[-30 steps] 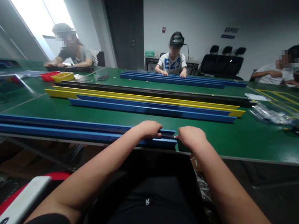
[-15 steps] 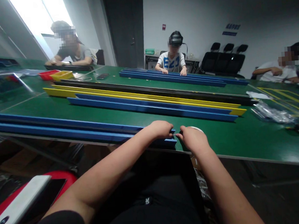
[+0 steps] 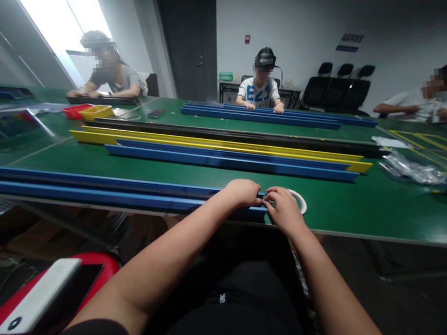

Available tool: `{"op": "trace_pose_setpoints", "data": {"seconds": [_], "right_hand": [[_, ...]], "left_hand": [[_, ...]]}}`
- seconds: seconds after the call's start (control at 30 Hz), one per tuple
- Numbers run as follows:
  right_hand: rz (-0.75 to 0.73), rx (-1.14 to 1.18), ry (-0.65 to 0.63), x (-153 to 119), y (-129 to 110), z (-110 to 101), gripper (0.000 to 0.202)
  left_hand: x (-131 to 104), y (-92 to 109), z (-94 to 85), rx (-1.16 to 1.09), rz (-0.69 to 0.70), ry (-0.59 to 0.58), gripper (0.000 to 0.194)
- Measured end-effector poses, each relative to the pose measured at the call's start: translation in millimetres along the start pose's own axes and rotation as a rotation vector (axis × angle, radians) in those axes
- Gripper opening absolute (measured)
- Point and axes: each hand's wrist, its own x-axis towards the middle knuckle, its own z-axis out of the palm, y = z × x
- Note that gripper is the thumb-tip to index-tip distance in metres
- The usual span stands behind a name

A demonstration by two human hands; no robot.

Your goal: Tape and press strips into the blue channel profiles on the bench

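Near blue channel (image 3: 113,195): on the desk (image 3: 347,214), lying along the near edge. Long axis goes side to side, roughly parallel to that edge. In view it slants a bit, left part higher, right end lower and closer to my body. Left end runs out of frame. Right end points at my right hand (image 3: 284,209).

Nearly all of the channel lies to the left of both grips. My left hand (image 3: 241,193) is the nearer one: over the right end, fingers curled down at it, forearm crossing above the channel. My right hand is just past that end, its thumb and index tips close together, facing the left fingers. The two sets of fingertips nearly meet at the channel's end, coming in from opposite sides.

Grip state: left fingers are bent, but the hand hides what's under them, so can't tell if it's closed on anything. Right has a loose pinch shape; can't tell whether something thin sits in it.

Also near: white ring (image 3: 302,202) flat on the desk, just beside the right hand on its outer side. Farther across, a shorter blue channel (image 3: 227,163), a yellow channel (image 3: 89,138) and a black rail (image 3: 190,133), all long and running much the same way.
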Motion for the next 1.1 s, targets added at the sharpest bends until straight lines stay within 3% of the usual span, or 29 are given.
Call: {"op": "trace_pose_setpoints", "data": {"seconds": [0.4, 0.7, 1.1], "right_hand": [[-0.163, 0.029, -0.018, -1.0, -0.5, -3.4, 0.011], [-0.015, -0.038, -0.019, -3.2, -2.7, -4.0, 0.016], [-0.079, -0.068, -0.030, -3.7, -1.0, -2.7, 0.010]], "left_hand": [[-0.1, -1.0, -0.4, -0.012, -0.004, -0.011, 0.032], [-0.1, -3.8, 3.9, 0.011, 0.042, 0.036, 0.035], [-1.0, 1.4, -1.1, 0.014, -0.002, 0.015, 0.036]]}}
